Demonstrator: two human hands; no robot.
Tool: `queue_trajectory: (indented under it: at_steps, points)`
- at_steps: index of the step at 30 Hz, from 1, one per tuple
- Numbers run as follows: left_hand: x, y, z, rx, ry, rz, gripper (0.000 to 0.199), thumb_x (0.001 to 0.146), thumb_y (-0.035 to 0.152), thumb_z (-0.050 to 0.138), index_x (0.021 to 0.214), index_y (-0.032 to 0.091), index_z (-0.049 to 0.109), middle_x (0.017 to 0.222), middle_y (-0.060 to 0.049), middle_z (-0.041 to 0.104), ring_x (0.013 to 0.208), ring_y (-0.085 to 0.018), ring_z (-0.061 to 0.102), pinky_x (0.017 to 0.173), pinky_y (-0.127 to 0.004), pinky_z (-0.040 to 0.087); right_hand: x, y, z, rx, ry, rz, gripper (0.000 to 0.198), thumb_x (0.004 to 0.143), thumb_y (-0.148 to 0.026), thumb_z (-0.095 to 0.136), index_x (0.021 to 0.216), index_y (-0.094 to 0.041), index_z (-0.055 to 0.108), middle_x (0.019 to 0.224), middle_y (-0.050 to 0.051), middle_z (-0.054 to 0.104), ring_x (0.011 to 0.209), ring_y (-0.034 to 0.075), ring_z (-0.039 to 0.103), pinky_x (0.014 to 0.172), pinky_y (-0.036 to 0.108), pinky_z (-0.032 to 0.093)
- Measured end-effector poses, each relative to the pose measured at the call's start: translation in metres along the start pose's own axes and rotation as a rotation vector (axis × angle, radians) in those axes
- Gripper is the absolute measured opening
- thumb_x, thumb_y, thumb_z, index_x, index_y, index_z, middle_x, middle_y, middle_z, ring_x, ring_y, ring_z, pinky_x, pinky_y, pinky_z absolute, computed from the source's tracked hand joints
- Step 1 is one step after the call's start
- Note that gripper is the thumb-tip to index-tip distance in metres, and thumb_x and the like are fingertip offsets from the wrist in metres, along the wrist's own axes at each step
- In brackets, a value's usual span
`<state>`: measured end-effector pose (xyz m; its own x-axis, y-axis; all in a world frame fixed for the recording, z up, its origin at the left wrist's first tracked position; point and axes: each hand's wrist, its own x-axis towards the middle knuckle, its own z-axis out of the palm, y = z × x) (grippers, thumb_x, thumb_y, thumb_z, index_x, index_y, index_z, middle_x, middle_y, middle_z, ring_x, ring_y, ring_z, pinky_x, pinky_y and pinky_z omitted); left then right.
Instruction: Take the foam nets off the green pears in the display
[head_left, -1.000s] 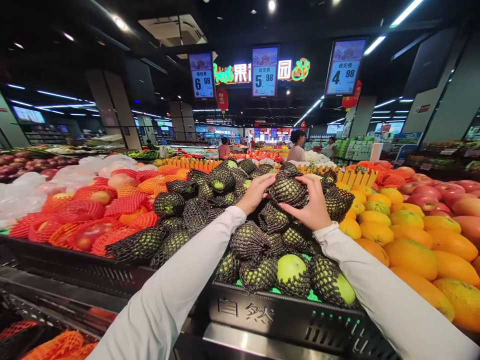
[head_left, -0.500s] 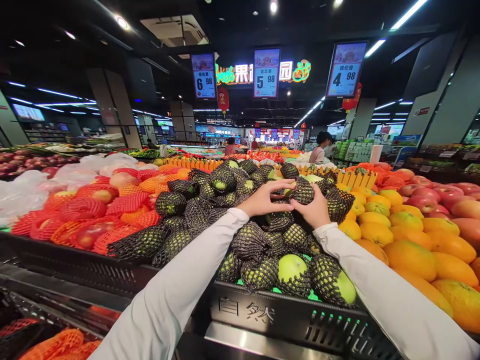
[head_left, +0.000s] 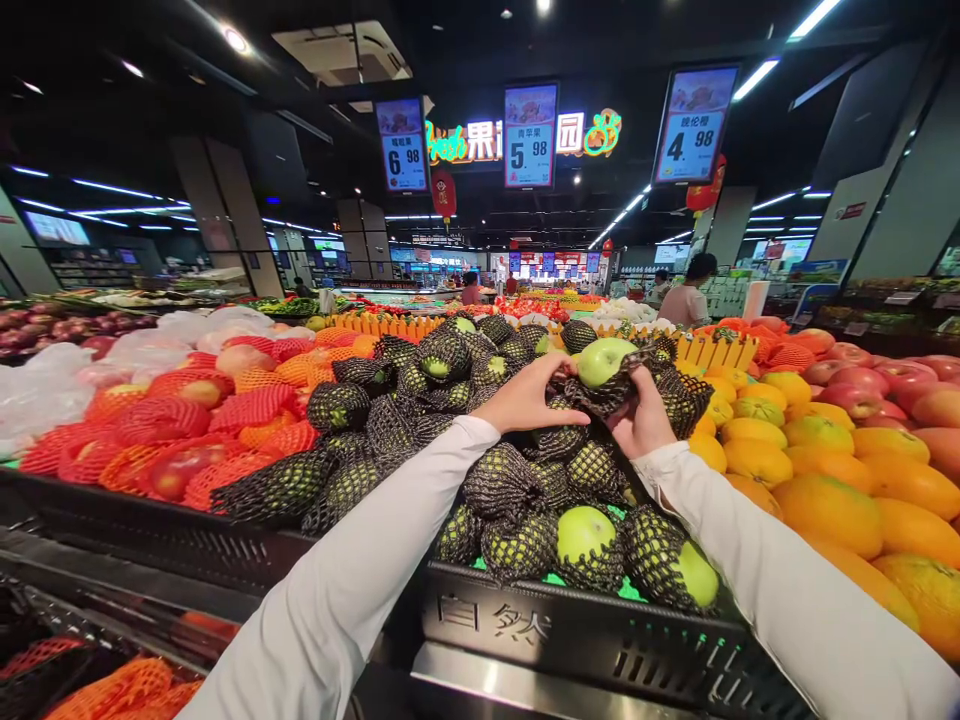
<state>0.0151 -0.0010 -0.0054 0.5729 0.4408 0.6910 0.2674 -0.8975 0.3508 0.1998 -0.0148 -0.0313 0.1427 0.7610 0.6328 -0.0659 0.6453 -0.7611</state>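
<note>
A green apple (head_left: 602, 362) shows bare skin on top, with black foam netting (head_left: 609, 394) around its lower part. My right hand (head_left: 646, 418) grips this netted apple from the right, fingers partly hidden behind it. At the apple's left side is my left hand (head_left: 521, 395), its thumb stretched out apart from the fingers. Its fingertips reach the apple's edge, and whether they touch it I cannot tell. Below and around both hands lie several more green apples (head_left: 585, 535) in black nets, piled in a black crate (head_left: 570, 625).
Red-netted fruit (head_left: 176, 420) is heaped to the left, beside clear plastic bags (head_left: 49, 395). Oranges (head_left: 829, 510) and red apples (head_left: 855, 398) are on the right. A small yellow fence (head_left: 716, 351) stands behind the pile. A person (head_left: 688, 295) is farther back.
The apple in the hands has turned so its bare green top now shows instead of netting. My left thumb has parted from my right hand. The person behind has moved right.
</note>
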Motion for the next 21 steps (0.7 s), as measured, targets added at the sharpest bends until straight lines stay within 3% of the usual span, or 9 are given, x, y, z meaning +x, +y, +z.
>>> queue_trajectory:
  at_steps: [3,8,11,14,17,21]
  points:
    - [0.0002,-0.0029,-0.0003,0.091,0.047,-0.061,0.049,0.069,0.049,0.080,0.098,0.020,0.053,0.100,-0.006,0.063,0.088,-0.022,0.060,0.077,-0.034,0.048,-0.0090,-0.0062,0.0119,0.245,-0.012,0.207,0.050,0.063,-0.052,0.074,0.102,-0.025,0.059,0.097,0.003,0.073,0.090,0.026,0.071,0.070,0.039,0.062]
    - [0.0004,0.0006,-0.0036,0.195,0.094,0.001,0.033,0.076,0.043,0.074,0.090,0.020,0.055,0.093,-0.003,0.064,0.085,-0.020,0.059,0.075,-0.031,0.045,-0.0069,-0.0086,0.0098,0.200,0.068,0.148,0.050,0.059,-0.046,0.079,0.099,-0.025,0.059,0.100,0.000,0.071,0.094,0.022,0.068,0.084,0.037,0.059]
    - [0.0003,0.0040,-0.0036,0.174,0.046,-0.014,0.043,0.074,0.055,0.075,0.087,0.020,0.054,0.092,-0.004,0.063,0.082,-0.019,0.058,0.073,-0.030,0.044,-0.0051,-0.0053,0.0082,0.193,0.151,0.232,0.048,0.056,-0.044,0.082,0.093,-0.023,0.059,0.091,0.000,0.071,0.088,0.021,0.068,0.081,0.035,0.059]
    - [0.0002,0.0042,-0.0011,0.160,0.017,-0.114,0.051,0.070,0.061,0.075,0.090,0.020,0.053,0.088,-0.002,0.062,0.075,-0.018,0.056,0.069,-0.029,0.044,-0.0056,-0.0018,0.0087,0.220,0.132,0.285,0.048,0.056,-0.041,0.083,0.093,-0.023,0.058,0.090,0.000,0.071,0.086,0.021,0.068,0.079,0.036,0.059]
    - [0.0005,0.0024,0.0008,0.182,0.052,-0.138,0.041,0.073,0.052,0.074,0.086,0.021,0.052,0.083,0.000,0.062,0.071,-0.017,0.055,0.066,-0.027,0.042,-0.0056,-0.0001,0.0086,0.174,0.092,0.209,0.054,0.052,-0.035,0.085,0.095,-0.024,0.054,0.092,-0.002,0.070,0.088,0.020,0.068,0.085,0.037,0.057]
    - [0.0016,-0.0001,-0.0004,0.246,0.101,-0.057,0.020,0.072,0.026,0.071,0.080,0.020,0.054,0.081,0.000,0.063,0.072,-0.016,0.056,0.067,-0.027,0.040,-0.0051,-0.0015,0.0087,0.122,0.099,0.133,0.065,0.045,-0.030,0.089,0.098,-0.025,0.052,0.098,-0.003,0.069,0.096,0.019,0.066,0.098,0.038,0.051]
